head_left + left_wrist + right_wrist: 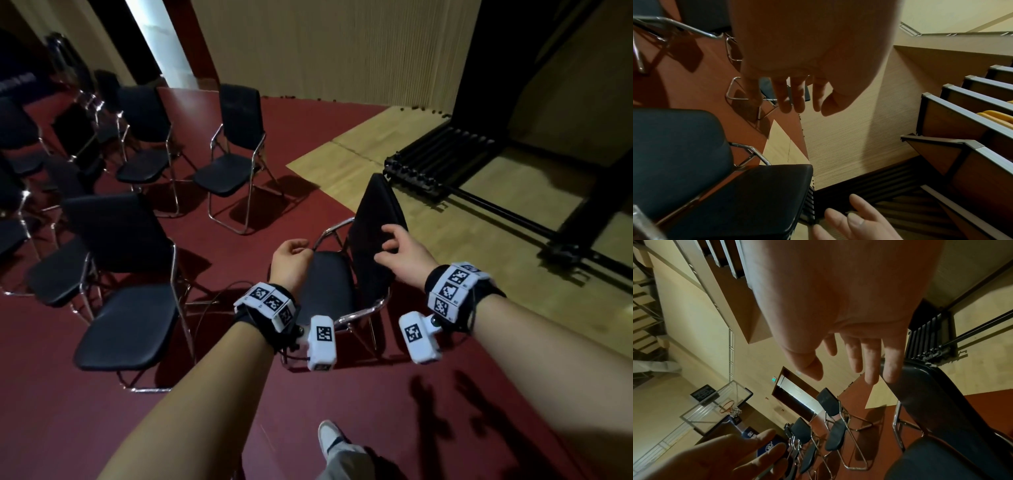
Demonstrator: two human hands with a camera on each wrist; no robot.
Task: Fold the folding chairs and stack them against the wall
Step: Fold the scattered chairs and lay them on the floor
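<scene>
A folding chair stands open right in front of me, with a black seat (pixel 325 284) and a black backrest (pixel 373 226) on a chrome frame. My left hand (pixel 291 260) hovers over the seat's far left edge; in the left wrist view its fingers (pixel 797 100) hang relaxed and hold nothing. My right hand (pixel 400 250) reaches to the backrest's side with fingers spread. In the right wrist view its outer fingers (pixel 892 366) lie at the backrest's (pixel 937 402) top edge; I cannot tell whether they touch it.
Several more open black chairs stand to the left, the nearest (pixel 130 298) beside me, others (pixel 233 154) further back. A black rail rack (pixel 435 161) lies on the wooden floor (pixel 479 246) at the right. The beige wall (pixel 342 51) is ahead. My shoe (pixel 330 442) is below.
</scene>
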